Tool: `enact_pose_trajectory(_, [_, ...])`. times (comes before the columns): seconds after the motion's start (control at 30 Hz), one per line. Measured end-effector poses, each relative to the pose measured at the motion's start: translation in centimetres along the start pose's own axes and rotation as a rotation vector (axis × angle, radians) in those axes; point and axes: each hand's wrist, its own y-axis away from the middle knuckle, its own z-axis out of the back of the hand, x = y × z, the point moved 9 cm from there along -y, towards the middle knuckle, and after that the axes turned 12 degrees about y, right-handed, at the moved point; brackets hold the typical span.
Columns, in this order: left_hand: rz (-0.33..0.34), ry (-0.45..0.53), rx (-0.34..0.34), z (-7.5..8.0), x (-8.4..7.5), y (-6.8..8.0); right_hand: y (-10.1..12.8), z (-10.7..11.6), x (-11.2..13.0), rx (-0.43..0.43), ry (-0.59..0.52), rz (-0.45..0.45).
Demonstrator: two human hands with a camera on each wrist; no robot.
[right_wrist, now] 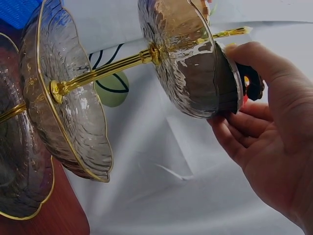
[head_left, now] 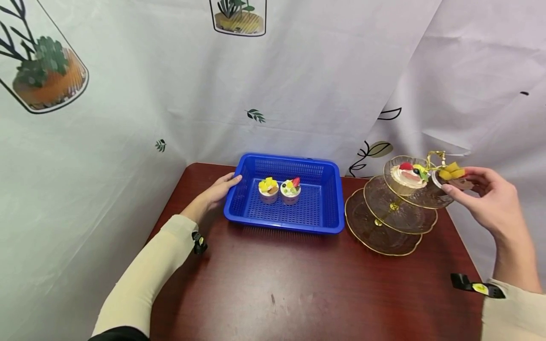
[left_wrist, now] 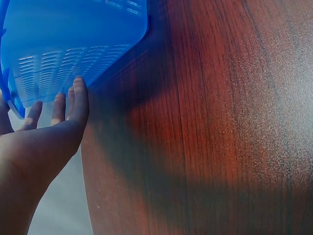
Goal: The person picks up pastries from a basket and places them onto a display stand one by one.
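My right hand [head_left: 496,199] grips a dark dessert cup [right_wrist: 228,81] topped with yellow fruit cubes [head_left: 451,171]. Thumb and fingers lie on opposite sides of the cup, at the rim of the top tier of a three-tier glass stand [head_left: 401,215]. Beside it on that tier sits a cream dessert cup [head_left: 407,179] with red and green fruit. At the left, my left hand [head_left: 218,190] holds the side of a blue plastic basket [head_left: 283,226], thumb at the rim, fingers [left_wrist: 79,100] along the outer wall. Inside the basket stand a yellow-fruit cup [head_left: 268,190] and a strawberry-topped cup [head_left: 290,192].
The stand has gold rims and a gold centre post [right_wrist: 105,72], with its lower tiers close to the basket's right side. Everything stands on a dark red wooden table [head_left: 290,284]. A white printed cloth [head_left: 298,94] hangs behind and at both sides.
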Motion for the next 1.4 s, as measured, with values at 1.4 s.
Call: enact_pose_trajectory(1.4, [-0.003,0.003,-0.007,0.02,0.07,0.14,0.24,-0.86,0.89,0.048,0.068,0.063])
